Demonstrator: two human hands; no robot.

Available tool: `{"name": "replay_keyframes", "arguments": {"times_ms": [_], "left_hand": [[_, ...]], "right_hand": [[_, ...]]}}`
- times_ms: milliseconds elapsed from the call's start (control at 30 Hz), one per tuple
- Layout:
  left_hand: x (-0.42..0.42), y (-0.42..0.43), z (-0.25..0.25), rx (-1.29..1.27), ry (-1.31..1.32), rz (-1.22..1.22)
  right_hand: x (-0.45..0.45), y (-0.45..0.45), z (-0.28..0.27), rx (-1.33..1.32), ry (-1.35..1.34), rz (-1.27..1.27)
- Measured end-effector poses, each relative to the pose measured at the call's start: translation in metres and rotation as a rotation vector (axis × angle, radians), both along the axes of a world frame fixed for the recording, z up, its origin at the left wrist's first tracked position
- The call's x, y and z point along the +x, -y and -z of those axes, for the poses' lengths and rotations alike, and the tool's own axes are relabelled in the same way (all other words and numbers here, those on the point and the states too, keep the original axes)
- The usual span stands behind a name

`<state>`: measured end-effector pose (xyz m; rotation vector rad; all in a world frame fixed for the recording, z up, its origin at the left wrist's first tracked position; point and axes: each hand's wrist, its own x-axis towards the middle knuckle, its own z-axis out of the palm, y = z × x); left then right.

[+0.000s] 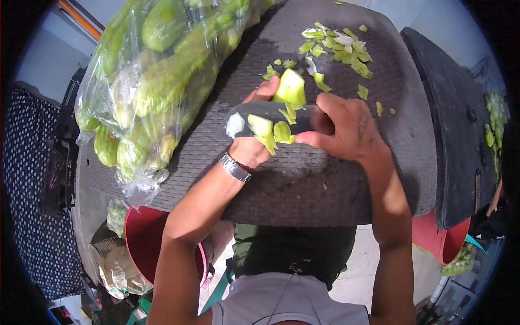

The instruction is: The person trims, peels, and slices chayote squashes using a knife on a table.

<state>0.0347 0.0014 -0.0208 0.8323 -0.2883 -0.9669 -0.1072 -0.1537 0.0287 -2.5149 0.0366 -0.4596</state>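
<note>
My right hand [346, 127] is closed round the handle end of a broad knife [246, 115], its thumb along the lower edge. Several green peel pieces [261, 127] and a white bit [235, 125] cling to the blade. Behind the blade, my left hand [252, 146], with a metal watch at the wrist, holds a pale green peeled vegetable [291, 88]; the blade covers much of that hand. Its fingertips show at the vegetable's left side. Beyond the hands, a heap of green peelings [346, 49] lies on the dark woven-pattern table [292, 200].
A large clear plastic bag of green vegetables [162, 81] lies along the table's left side. Red containers [145, 238] stand below the table at left and right [441, 238]. A dark chair or panel [449, 130] is beside the right edge.
</note>
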Motion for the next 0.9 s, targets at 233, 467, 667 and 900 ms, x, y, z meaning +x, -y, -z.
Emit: {"name": "replay_keyframes", "arguments": {"times_ms": [233, 467, 667, 900], "left_hand": [[0.000, -0.009, -0.026, 0.097, 0.100, 0.084], [-0.017, -0.003, -0.035, 0.026, -0.169, -0.199], [0.007, -0.006, 0.013, 0.011, 0.093, 0.025], [0.009, -0.011, 0.009, -0.176, -0.142, 0.242]], "right_hand": [[-0.008, 0.063, 0.007, 0.094, 0.012, 0.371], [-0.002, -0.002, -0.003, 0.144, -0.010, 0.121], [0.002, -0.035, 0.012, -0.106, 0.079, 0.025], [0.003, -0.035, 0.017, -0.207, 0.048, 0.080]]}}
